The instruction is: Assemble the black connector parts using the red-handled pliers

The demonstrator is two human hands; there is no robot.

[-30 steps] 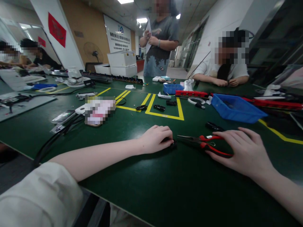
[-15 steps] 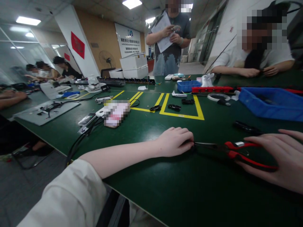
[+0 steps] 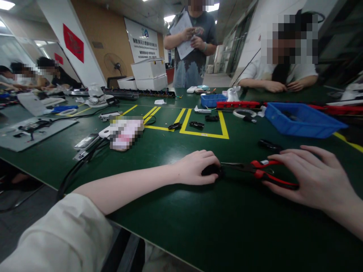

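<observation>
My left hand (image 3: 200, 168) rests low over the green table (image 3: 159, 211), its fingers closed around a small black part (image 3: 211, 170) that is mostly hidden. From the right, my right hand (image 3: 317, 177) grips the red handles of long-nose pliers (image 3: 262, 170), thumb below and fingers above. The pliers' narrow jaws point left and reach the black part at my left fingertips; whether they pinch it I cannot tell. Just beyond the pliers lies a black elongated piece (image 3: 269, 144). Farther off, several similar black pieces (image 3: 196, 124) lie by the yellow tape.
A blue bin (image 3: 303, 126) stands at the right, a smaller blue tray (image 3: 212, 100) at the back. Left of my forearm are a pink phone (image 3: 127, 134) and black cables (image 3: 85, 158). Across the table one person sits (image 3: 278, 75); another stands holding papers (image 3: 184, 37).
The view has turned a little to the right, so everything sits farther left. More of the black part shows at my left fingers. Both hands keep their hold.
</observation>
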